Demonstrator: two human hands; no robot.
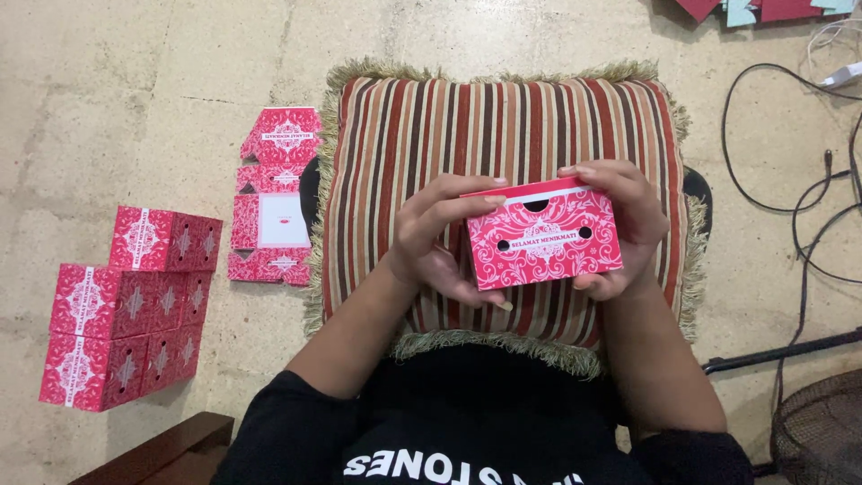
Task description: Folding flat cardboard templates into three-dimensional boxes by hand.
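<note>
Here we hold a pink box (pixel 544 235) over the striped cushion (pixel 467 126) on our lap. Our left hand (pixel 433 241) curls around its left end, fingertips on the top edge; our right hand (pixel 626 224) cups its right end, fingers over the top. Folded boxes (pixel 126 305) are stacked on the floor (pixel 135 99) to our left, beside a flat blank (pixel 274 198).

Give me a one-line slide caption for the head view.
Both hands, left hand and right hand, hold a pink patterned box over a striped cushion; folded boxes stacked on the floor.
</note>
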